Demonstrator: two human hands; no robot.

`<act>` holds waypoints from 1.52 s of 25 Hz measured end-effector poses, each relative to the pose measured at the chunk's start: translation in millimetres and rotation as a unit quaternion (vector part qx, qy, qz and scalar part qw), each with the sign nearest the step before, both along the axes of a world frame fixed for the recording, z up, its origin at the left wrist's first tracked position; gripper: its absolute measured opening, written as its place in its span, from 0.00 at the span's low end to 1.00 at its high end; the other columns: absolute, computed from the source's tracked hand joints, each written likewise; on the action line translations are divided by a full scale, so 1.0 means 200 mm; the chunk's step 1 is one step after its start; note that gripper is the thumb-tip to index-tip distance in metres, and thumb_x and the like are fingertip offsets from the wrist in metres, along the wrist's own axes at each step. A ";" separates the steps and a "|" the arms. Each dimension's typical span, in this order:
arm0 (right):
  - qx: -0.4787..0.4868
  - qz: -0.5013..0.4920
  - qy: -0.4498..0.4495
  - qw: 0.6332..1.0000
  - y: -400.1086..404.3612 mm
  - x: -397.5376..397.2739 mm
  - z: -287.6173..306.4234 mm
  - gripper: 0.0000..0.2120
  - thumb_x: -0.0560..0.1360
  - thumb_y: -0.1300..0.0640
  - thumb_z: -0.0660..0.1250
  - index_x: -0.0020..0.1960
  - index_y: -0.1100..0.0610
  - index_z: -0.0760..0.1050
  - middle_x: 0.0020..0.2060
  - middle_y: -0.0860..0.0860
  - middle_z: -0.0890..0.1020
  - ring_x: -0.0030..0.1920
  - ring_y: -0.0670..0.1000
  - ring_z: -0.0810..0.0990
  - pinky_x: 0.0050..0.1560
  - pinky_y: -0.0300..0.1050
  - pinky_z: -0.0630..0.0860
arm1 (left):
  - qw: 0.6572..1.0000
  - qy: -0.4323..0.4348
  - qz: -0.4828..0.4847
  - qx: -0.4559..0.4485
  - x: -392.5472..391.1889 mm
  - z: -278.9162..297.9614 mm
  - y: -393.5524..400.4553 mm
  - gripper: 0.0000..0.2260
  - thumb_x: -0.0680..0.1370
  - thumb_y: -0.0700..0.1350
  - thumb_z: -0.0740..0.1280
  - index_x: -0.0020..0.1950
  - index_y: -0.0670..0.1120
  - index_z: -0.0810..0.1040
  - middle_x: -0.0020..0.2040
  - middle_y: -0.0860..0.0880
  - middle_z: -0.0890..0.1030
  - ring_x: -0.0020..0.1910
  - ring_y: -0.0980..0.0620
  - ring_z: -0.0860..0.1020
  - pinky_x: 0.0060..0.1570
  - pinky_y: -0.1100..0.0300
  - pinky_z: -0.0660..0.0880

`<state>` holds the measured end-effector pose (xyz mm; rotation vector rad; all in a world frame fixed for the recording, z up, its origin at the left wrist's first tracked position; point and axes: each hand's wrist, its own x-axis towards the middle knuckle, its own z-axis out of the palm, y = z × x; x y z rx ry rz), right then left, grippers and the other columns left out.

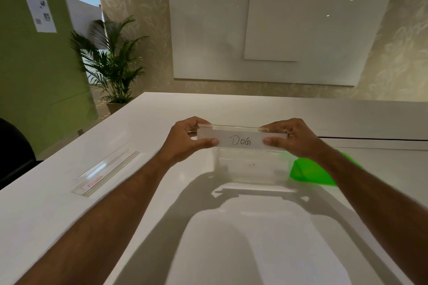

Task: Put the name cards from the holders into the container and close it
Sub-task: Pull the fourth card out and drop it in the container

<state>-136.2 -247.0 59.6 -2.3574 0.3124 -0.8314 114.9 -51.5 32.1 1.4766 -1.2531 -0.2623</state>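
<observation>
I hold a clear acrylic card holder [231, 127] up in front of me, above the table. Inside it is a white name card [240, 140] with "DOG" handwritten on it. My left hand [187, 136] grips the holder's left end, thumb on the front of the card. Its right end is pinched by my right hand [294, 139] in the same way. Directly below and behind the holder stands an open clear plastic container [252, 169]. Its green lid [310, 172] lies flat on the table to the container's right, partly hidden by my right forearm.
A second clear holder [108, 172] lies flat on the white table [58, 203] at the left, with a red-printed strip inside. A potted palm [111, 62] stands beyond the far left corner. A dark chair [14, 148] sits at the left edge.
</observation>
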 end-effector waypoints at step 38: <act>-0.239 -0.151 0.453 0.846 -0.42 0.34 -0.18 0.21 0.68 0.48 0.76 0.58 0.54 0.78 0.56 0.55 0.77 0.57 0.57 0.77 0.52 0.48 0.74 | 0.767 -0.487 0.029 0.417 -0.06 -0.03 -0.76 0.26 0.69 0.50 0.78 0.62 0.43 0.76 0.60 0.43 0.77 0.56 0.43 0.79 0.49 0.53 0.76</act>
